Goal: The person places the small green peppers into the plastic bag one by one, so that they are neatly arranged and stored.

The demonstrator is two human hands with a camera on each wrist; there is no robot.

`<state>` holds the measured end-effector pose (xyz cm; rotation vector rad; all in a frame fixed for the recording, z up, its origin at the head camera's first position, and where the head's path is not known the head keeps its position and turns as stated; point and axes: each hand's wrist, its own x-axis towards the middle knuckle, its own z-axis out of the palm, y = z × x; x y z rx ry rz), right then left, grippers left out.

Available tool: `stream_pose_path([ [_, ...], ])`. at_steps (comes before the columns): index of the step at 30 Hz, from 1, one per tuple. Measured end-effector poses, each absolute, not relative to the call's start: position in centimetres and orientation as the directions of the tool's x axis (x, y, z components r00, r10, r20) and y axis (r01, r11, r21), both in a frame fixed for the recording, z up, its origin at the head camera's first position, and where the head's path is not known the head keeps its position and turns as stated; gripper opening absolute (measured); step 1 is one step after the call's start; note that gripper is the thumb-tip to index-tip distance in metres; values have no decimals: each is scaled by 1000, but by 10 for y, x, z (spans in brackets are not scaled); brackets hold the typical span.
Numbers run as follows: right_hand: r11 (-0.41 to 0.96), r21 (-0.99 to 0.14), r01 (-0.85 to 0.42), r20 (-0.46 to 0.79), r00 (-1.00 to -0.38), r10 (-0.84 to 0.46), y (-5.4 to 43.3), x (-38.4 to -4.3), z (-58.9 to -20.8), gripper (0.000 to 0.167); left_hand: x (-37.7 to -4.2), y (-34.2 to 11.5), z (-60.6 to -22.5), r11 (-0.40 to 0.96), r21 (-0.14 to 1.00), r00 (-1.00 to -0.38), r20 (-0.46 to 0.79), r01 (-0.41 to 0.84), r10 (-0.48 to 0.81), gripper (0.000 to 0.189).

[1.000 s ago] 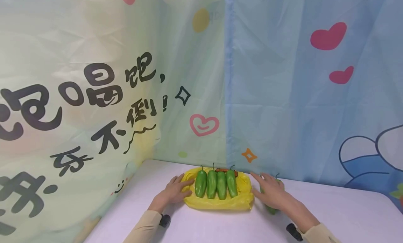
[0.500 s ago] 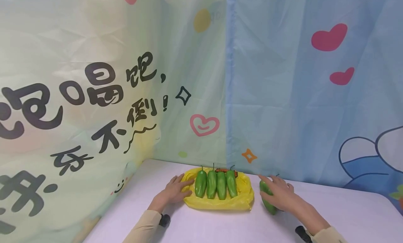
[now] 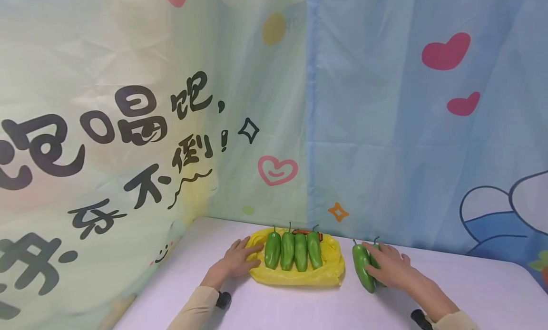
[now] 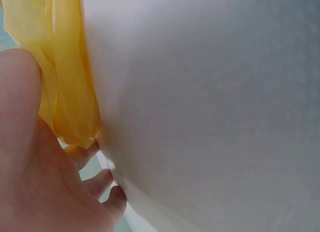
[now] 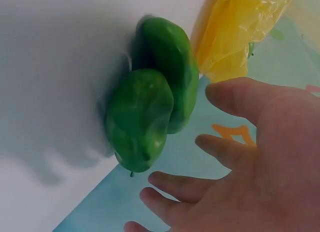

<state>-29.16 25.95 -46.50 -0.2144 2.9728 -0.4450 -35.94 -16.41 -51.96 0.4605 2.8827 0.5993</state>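
Observation:
Several green peppers [image 3: 287, 251] lie side by side on a crumpled yellow plastic bag [image 3: 295, 278], stems pointing to the back. My left hand [image 3: 234, 260] rests at the bag's left edge, fingers loosely spread; its thumb lies close against the yellow plastic in the left wrist view. To the right of the bag, two more green peppers [image 3: 363, 268] lie close together on the table. Over the farther-right one hovers my right hand [image 3: 391, 268], partly hiding it. In the right wrist view its fingers [image 5: 182, 187] are spread, with a gap between them and both peppers [image 5: 140, 117].
An orange-and-dark item [image 3: 318, 235] sits at the bag's back edge, mostly hidden behind the peppers. The white table [image 3: 471, 292] meets a printed cloth backdrop [image 3: 364, 130] along its back and left sides.
My right hand has shifted to the right, away from the bag, uncovering the two peppers beside it. The left hand and the peppers on the bag look unmoved.

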Motion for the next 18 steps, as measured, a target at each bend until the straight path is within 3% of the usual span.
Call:
stream_pose_path([
  [18,945,-319,-72,-199,-970,-141,272,-294,-479,63,-361,-165,-521,870,414,-938,-93,268,334,51],
])
